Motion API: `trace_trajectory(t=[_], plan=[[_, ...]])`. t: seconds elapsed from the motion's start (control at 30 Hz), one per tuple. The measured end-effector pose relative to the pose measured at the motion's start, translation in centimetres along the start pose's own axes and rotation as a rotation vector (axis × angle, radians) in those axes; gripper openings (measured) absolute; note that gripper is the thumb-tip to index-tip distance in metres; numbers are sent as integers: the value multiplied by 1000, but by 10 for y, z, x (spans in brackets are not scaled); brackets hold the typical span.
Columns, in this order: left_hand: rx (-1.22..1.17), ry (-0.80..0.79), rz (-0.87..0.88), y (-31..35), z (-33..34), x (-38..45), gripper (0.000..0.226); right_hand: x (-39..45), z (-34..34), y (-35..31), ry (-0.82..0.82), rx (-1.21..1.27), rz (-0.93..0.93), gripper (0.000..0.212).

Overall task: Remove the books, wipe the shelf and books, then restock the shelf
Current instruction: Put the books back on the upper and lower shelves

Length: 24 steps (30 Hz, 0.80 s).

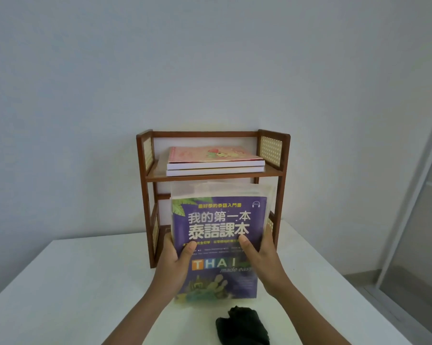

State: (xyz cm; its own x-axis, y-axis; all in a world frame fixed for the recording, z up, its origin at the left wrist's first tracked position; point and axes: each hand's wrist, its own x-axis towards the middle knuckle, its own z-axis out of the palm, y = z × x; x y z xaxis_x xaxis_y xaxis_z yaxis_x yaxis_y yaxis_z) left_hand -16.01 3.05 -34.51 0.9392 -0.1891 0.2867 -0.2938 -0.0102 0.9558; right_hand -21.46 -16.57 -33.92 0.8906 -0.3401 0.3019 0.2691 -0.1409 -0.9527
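A person holds a purple book (218, 235) in both hands at the centre of the frame, in front of the lower tier of a small wooden shelf (213, 176). The cover faces the camera and carries large white Chinese characters, with the word "THAI" in coloured blocks lower down. The book appears motion-blurred, with pale page edges smeared above its top edge.

The left hand (176, 257) grips the book's left edge, thumb curled over the front cover and the other fingers hidden behind it. The right hand (262, 255) grips the right edge in the same way, thumb pressed on the cover just below the characters. Both forearms reach up from the bottom of the frame.

On the shelf's upper tier, above the held book, three books lie flat in a stack: a pink illustrated book (213, 154) on top of two white-edged books (215, 168). The shelf has dark brown frames with woven cane side panels and stands against a pale wall (85, 83) at the back of a white table (60, 282).

At the bottom centre of the frame, just below the held book, a crumpled black cloth (242, 324) lies on the table. A grey door frame (413, 195) runs along the right edge.
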Motion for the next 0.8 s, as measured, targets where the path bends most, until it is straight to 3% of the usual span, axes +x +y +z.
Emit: trace_trajectory(t=[0.27,0.4,0.53,0.63,0.73,0.8], plan=[[-30,26,-14,-2,-20,2,64,0,17,-12,-20,6,0,55],[-76,21,-15,-6,-22,-4,60,-2,20,-5,-31,-5,-5,49],[-123,-10,4,-7,-18,-8,51,-2,18,1,-25,-4,-3,57],[-125,-38,42,-11,-15,-9,59,-5,11,11,-25,-8,2,61],[-101,-51,38,-13,-15,-10,44,-10,6,24,-50,-31,32,56],[-111,-80,17,-5,-19,-10,55,-11,5,28,-56,-51,43,50]])
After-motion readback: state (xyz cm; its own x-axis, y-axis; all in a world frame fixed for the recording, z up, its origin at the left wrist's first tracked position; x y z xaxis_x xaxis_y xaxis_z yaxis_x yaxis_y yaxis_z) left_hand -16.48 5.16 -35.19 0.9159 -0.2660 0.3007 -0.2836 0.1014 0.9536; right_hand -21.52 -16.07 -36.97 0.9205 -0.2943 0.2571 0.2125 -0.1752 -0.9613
